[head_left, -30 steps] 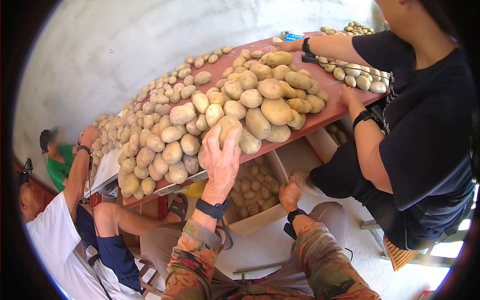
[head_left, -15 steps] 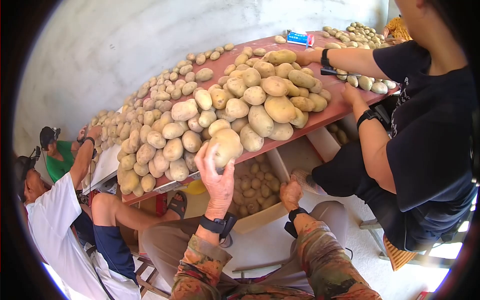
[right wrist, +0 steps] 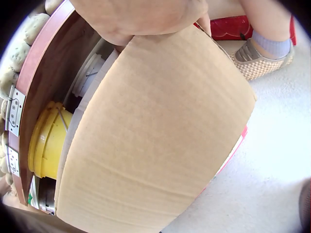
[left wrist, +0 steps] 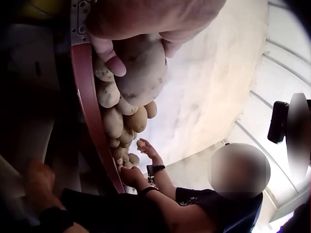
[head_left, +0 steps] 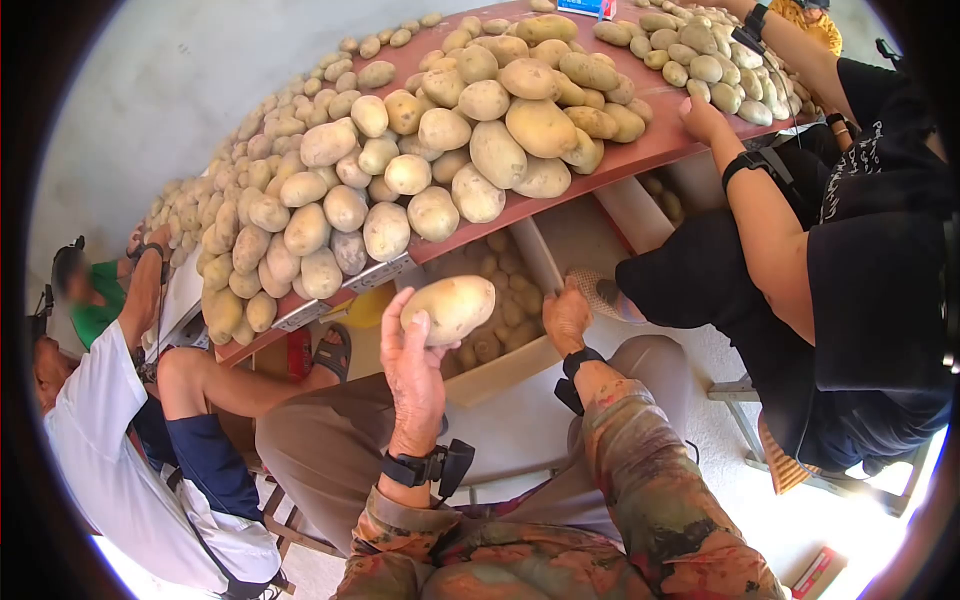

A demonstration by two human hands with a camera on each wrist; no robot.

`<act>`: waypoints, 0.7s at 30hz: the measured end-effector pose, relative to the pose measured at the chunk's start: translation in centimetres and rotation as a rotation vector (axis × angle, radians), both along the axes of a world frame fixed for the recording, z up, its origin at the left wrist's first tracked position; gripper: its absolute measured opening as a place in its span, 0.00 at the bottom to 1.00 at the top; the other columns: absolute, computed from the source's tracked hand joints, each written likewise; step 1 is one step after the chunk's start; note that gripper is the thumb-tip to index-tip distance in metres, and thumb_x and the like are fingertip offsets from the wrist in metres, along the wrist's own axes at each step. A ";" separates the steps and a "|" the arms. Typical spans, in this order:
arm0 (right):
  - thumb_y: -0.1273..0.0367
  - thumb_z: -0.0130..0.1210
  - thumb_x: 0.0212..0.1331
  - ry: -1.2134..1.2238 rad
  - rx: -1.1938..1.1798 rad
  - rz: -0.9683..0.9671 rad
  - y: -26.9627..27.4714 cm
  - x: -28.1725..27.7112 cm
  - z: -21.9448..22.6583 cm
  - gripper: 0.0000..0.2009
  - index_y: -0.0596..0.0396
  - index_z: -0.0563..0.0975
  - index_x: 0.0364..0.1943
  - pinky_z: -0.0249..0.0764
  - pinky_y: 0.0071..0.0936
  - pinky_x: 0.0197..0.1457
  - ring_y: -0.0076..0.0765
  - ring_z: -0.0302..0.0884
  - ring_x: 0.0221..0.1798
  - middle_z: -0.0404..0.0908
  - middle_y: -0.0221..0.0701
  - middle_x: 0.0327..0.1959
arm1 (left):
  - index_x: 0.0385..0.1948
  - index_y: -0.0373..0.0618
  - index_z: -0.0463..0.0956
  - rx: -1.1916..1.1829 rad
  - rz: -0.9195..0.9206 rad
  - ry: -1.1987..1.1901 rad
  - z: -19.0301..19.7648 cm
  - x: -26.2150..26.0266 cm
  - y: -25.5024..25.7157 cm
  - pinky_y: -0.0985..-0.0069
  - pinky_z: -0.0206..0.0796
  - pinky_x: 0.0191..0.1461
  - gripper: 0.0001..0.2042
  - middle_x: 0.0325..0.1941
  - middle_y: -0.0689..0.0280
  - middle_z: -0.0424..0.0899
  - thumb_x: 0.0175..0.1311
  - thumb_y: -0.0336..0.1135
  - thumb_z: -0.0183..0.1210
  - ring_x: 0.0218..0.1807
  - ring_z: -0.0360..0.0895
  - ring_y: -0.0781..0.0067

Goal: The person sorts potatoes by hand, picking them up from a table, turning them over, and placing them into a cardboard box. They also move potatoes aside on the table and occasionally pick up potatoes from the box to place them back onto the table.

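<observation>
In the head view a large pale potato (head_left: 450, 308) is in my left hand (head_left: 412, 360), gripped between thumb and fingers in front of the table edge. The left wrist view shows the same potato (left wrist: 143, 77) from below, thumb and fingers around its sides. My right hand (head_left: 567, 318) grips the top edge of an open cardboard box (head_left: 505, 370) at its corner. Several potatoes lie inside that box. Seen from the right wrist, the box's plain brown wall (right wrist: 155, 126) hangs below the hand, whose fingertips are mostly hidden behind the edge.
A big heap of potatoes (head_left: 345, 208) covers the red table (head_left: 650, 120) up to its front edge. A yellow bucket (right wrist: 48, 143) stands under it. One person in black (head_left: 880, 300) sits at right, another in white (head_left: 110, 430) at left. A blue box (head_left: 585, 6) lies at the back.
My left hand has drawn the potato off the front of the heap, toward me and down, and turned it sideways. The right hand stays on the box edge. The head view has tilted down.
</observation>
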State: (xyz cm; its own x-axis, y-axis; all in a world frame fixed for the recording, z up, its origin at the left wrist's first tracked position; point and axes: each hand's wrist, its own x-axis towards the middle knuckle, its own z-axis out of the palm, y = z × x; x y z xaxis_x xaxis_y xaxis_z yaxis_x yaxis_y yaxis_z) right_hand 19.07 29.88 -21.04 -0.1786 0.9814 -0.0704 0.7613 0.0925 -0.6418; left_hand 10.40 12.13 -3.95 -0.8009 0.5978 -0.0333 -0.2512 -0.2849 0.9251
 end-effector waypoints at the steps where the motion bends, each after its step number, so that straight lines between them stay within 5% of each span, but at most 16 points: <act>1: 0.67 0.55 0.50 0.002 -0.009 -0.004 0.0 0.0 0.2 0.15 0.58 0.73 0.43 0.72 0.45 0.51 0.53 0.76 0.48 0.78 0.46 0.43 | 0.58 0.43 0.63 -0.059 0.005 -0.067 -1.0 0.0 -0.2 0.73 0.70 0.43 0.21 0.52 0.61 0.75 0.67 0.42 0.51 0.48 0.76 0.68; 6: 0.68 0.55 0.49 0.019 -0.037 -0.006 -0.1 0.0 0.6 0.15 0.58 0.73 0.42 0.72 0.45 0.51 0.53 0.76 0.47 0.78 0.45 0.43 | 0.58 0.44 0.63 -0.174 0.053 -0.327 -5.5 -0.2 -1.1 0.69 0.72 0.42 0.22 0.52 0.59 0.73 0.65 0.41 0.54 0.49 0.75 0.65; 13: 0.68 0.55 0.49 0.017 0.036 -0.019 0.0 -0.1 0.1 0.15 0.59 0.73 0.41 0.72 0.45 0.50 0.53 0.76 0.47 0.79 0.46 0.42 | 0.58 0.46 0.64 -0.344 0.011 -0.239 -9.1 0.1 -1.1 0.68 0.71 0.47 0.23 0.54 0.62 0.72 0.64 0.44 0.55 0.51 0.73 0.67; 16: 0.68 0.54 0.49 0.023 0.021 -0.019 -0.2 -0.1 0.4 0.15 0.58 0.73 0.41 0.72 0.45 0.50 0.53 0.76 0.48 0.79 0.45 0.42 | 0.57 0.44 0.67 -0.488 -0.062 -0.124 -12.2 -0.5 -1.3 0.67 0.69 0.51 0.21 0.54 0.61 0.72 0.62 0.36 0.56 0.52 0.73 0.66; 20: 0.67 0.54 0.49 0.012 -0.018 -0.011 -0.1 0.0 0.3 0.16 0.58 0.73 0.43 0.72 0.45 0.51 0.53 0.75 0.49 0.78 0.45 0.44 | 0.51 0.42 0.73 -0.657 -0.114 0.493 -15.6 -0.9 -1.0 0.76 0.67 0.51 0.18 0.48 0.62 0.78 0.59 0.33 0.58 0.49 0.74 0.71; 21: 0.67 0.54 0.50 0.003 -0.027 -0.014 0.0 -0.1 0.3 0.16 0.58 0.73 0.44 0.72 0.46 0.51 0.53 0.75 0.49 0.78 0.45 0.44 | 0.49 0.41 0.74 -0.642 -0.147 0.444 -14.4 -0.7 -0.7 0.75 0.68 0.50 0.17 0.47 0.60 0.79 0.58 0.33 0.58 0.48 0.76 0.70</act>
